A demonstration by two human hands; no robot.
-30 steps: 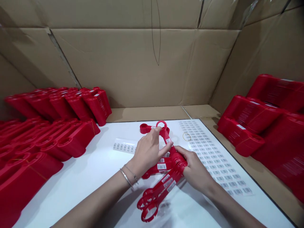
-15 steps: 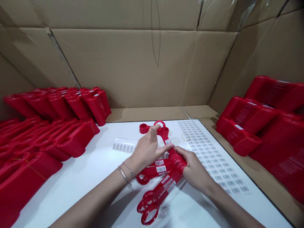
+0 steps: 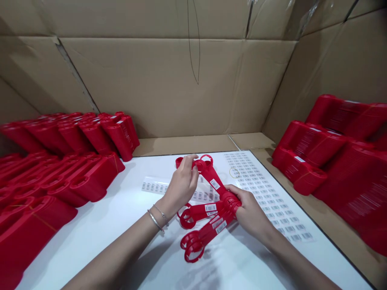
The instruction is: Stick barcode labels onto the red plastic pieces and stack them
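Observation:
My right hand (image 3: 249,207) is closed around the stacked ends of several flat red plastic strips (image 3: 216,225), which fan out to the left. Each has a ring-shaped end, and white barcode labels (image 3: 211,207) show on them. The topmost strip (image 3: 213,179) points away toward the back of the table, with a barcode label on it. My left hand (image 3: 183,179) has its fingers curled at that strip's far ringed end; the exact contact is partly hidden. Behind the fingers, another red ringed end (image 3: 179,162) shows in part.
A clear strip of barcode stickers (image 3: 152,187) lies under the hands. A large barcode sticker sheet (image 3: 266,193) covers the table's right side, with a yellow rubber band (image 3: 234,173) on it. Bundled red pieces stand at left (image 3: 90,181) and right (image 3: 305,171). Cardboard walls (image 3: 151,80) surround the table.
My left hand has moved from the strip's barcode label toward its far ringed end, its thumb drawing back from my right hand. The fanned strips have tilted up slightly. My right hand keeps its hold.

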